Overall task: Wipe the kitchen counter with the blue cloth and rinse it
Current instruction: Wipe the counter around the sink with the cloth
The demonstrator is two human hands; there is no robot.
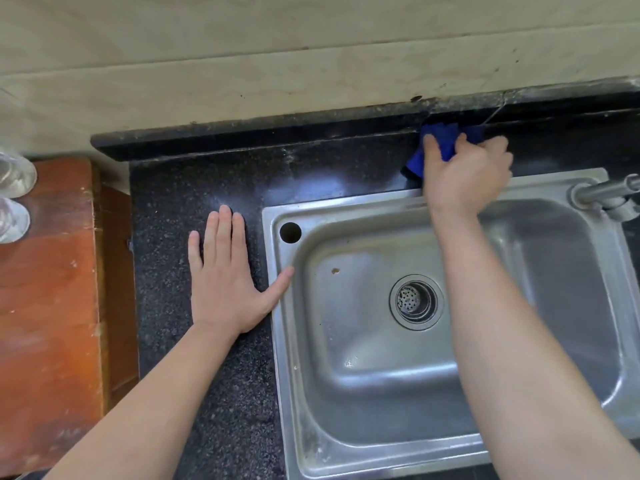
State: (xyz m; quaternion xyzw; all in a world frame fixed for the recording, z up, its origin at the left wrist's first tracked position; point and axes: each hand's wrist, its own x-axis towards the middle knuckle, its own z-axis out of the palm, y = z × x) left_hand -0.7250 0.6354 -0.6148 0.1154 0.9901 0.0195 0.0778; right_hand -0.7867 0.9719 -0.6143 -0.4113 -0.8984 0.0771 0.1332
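Note:
The blue cloth (446, 140) is bunched against the raised back edge of the black speckled counter (194, 188), behind the sink. My right hand (464, 174) grips the cloth with curled fingers and covers most of it. My left hand (225, 275) rests flat on the counter left of the sink, fingers straight, with the thumb touching the sink rim.
A steel sink (346, 209) with a round drain strainer (415, 301) fills the right half. The tap (606, 192) stands at its far right corner. An orange wooden board (48, 306) lies at the left, with clear glass items (14, 195) on its far end. A beige tiled wall rises behind.

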